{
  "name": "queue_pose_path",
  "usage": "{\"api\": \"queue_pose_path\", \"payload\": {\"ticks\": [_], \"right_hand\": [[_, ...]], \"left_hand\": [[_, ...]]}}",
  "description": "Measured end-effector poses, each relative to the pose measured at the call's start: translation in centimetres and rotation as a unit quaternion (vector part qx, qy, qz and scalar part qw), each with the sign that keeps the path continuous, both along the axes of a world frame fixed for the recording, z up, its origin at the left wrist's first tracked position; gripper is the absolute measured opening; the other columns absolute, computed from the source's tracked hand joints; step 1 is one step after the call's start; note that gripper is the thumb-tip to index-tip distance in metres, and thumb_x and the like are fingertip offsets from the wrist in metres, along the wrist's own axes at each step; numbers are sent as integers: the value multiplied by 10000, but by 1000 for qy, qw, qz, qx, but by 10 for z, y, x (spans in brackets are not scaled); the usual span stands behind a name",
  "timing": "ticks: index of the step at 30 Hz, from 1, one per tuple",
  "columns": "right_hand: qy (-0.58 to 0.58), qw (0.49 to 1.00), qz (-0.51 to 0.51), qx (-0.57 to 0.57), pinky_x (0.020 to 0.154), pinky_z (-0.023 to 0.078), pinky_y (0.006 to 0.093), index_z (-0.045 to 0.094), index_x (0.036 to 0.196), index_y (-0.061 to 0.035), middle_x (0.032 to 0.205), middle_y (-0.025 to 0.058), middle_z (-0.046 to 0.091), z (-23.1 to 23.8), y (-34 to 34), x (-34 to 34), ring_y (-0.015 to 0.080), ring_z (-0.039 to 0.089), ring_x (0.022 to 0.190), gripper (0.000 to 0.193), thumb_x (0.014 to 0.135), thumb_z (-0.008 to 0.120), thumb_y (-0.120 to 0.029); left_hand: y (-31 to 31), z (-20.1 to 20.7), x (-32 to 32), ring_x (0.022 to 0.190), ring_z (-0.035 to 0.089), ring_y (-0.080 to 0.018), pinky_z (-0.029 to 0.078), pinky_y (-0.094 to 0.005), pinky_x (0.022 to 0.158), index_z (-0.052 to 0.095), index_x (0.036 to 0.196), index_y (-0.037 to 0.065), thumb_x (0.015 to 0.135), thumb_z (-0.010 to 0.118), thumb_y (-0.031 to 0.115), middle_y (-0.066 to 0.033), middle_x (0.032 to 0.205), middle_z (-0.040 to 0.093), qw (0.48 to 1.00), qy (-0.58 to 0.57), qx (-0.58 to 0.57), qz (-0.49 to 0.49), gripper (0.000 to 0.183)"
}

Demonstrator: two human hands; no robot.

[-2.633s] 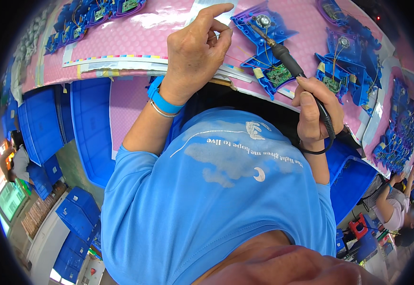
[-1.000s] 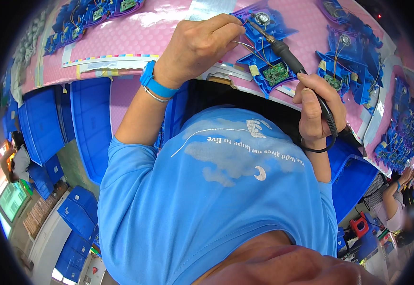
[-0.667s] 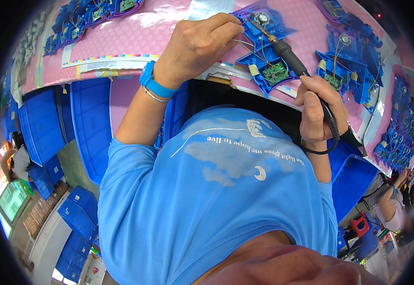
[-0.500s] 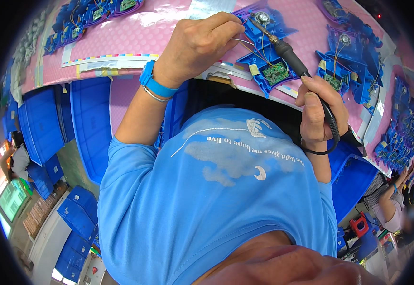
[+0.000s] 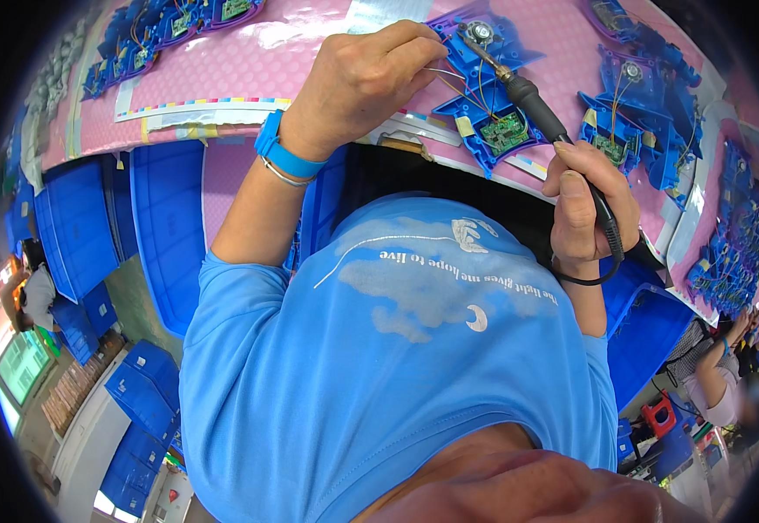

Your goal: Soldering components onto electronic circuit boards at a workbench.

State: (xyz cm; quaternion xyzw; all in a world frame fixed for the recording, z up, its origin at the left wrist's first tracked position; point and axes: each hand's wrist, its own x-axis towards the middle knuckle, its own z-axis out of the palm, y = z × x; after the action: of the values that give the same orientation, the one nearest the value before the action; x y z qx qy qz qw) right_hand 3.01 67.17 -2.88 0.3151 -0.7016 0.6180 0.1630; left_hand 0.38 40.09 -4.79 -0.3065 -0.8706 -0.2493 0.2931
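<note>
My right hand (image 5: 590, 199) is closed around the handle of a soldering iron (image 5: 533, 102), whose metal tip points up and left over a blue plastic housing (image 5: 461, 59). A small round speaker (image 5: 481, 34) sits at the far end of that housing, close to the tip. At its near end is a green circuit board (image 5: 505, 132), with thin wires running between the two. My left hand (image 5: 365, 83) is pinched at the housing's left side. A thin pale wire (image 5: 446, 71) shows beside its fingers; exactly what the fingertips grip is hidden.
More blue housings with boards and wires lie to the right (image 5: 650, 109), the far right (image 5: 732, 235) and the far left (image 5: 149, 39) of the pink-covered table (image 5: 266, 65). Blue bins (image 5: 166, 235) stand below its near edge. Other people are in the background.
My hands and the iron stay almost in place, with only a very slight shift. In the background at the left, a person has moved a little.
</note>
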Motion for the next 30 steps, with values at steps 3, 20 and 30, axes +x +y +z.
{"api": "queue_pose_path", "payload": {"ticks": [3, 20, 30], "right_hand": [[6, 1000, 4, 0, 519, 448, 283, 708, 1000, 102, 657, 105, 632, 1, 1, 0, 171, 588, 536, 201, 836, 643, 6], [-5, 1000, -13, -12, 575, 493, 296, 702, 1022, 84, 666, 97, 637, 3, 13, 9, 176, 612, 580, 192, 869, 635, -12], [-16, 1000, 3, -10, 591, 472, 299, 678, 1080, 98, 700, 119, 625, 3, 16, 8, 170, 583, 590, 236, 904, 629, -52]], "left_hand": [[0, 3, 1, 733, 702, -199, 560, -301, 589, 717, 969, 80, 761, 790, 59, -35, 960, 700, 1000, 12, 14, 1, 221], [0, 8, 33, 585, 604, -138, 470, -273, 481, 762, 1055, 104, 648, 735, -47, -3, 883, 645, 999, -28, -6, -22, 434], [7, 1, 22, 615, 634, -137, 490, -270, 493, 766, 1022, 97, 744, 818, 71, -17, 888, 669, 999, 8, -43, -8, 284]]}}
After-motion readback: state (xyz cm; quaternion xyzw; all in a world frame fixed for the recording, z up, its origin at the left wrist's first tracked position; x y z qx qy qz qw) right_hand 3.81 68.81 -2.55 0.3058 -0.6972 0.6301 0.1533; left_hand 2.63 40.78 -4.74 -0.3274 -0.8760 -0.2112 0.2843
